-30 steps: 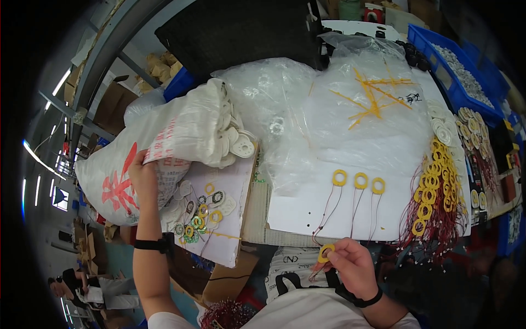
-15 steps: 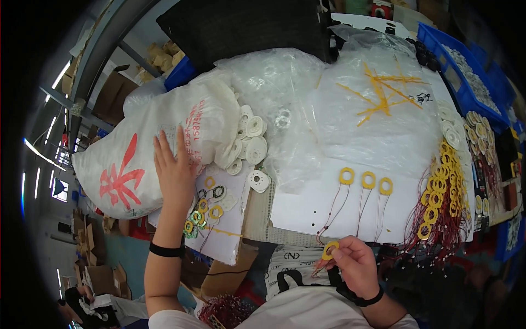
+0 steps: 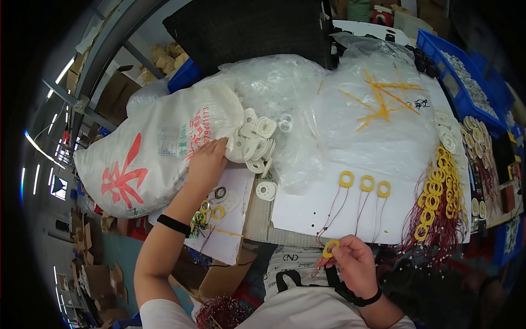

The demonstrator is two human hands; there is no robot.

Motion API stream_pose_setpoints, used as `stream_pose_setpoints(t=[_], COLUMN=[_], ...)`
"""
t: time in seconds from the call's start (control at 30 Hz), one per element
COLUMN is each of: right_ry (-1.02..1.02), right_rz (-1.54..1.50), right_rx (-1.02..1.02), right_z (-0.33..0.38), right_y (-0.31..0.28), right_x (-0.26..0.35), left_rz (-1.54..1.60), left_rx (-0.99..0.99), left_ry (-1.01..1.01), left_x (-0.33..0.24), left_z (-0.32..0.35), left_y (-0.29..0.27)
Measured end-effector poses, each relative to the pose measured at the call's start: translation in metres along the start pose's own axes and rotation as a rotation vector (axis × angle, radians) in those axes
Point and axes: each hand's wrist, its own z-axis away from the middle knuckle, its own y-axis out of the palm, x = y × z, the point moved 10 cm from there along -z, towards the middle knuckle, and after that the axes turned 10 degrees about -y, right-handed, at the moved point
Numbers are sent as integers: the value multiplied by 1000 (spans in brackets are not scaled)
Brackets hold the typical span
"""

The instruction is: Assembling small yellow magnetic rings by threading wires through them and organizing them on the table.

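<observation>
A large white woven sack (image 3: 148, 159) with red markings lies on its side at the left, its mouth facing right. My left hand (image 3: 208, 162) is at the lower edge of that mouth, its fingers bent and closed on the fabric; the fingertips are partly hidden. White plastic discs (image 3: 256, 137) spill from the sack in a heap. One white disc (image 3: 266, 191) lies apart, nearer to me. Close to my body, my right hand (image 3: 356, 266) pinches a yellow ring coil (image 3: 330, 248) between thumb and fingers, its thin wires hanging below.
Three yellow wired coils (image 3: 367, 183) lie in a row on the white board (image 3: 296, 211). More coils with red wires (image 3: 435, 192) are piled at the right. Clear plastic bags (image 3: 378, 126) cover the back. A blue bin (image 3: 466, 77) holds small pale parts. Small rings (image 3: 218, 212) lie left.
My left hand has slid right and closed at the sack's mouth. The sack's opening has shifted and the white discs have tumbled into a new heap. My right hand stays with the coil.
</observation>
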Motion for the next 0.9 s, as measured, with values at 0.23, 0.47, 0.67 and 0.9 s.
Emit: stream_pose_setpoints(t=[0.23,0.47,0.67,0.9], right_ry=[-15,-1,14,19], right_rz=[-32,-24,-31,-1], right_rx=[15,-1,1,30], right_z=[2,4,0,6], right_y=[2,-7,-3,0], right_x=[7,1,2,-6], left_rz=[326,-13,169,107], left_rx=[78,-241,324,308], left_ry=[-324,-124,54,202], left_x=[-7,-56,-103,-126], left_z=[-15,22,59,57], left_y=[-9,-69,-27,12])
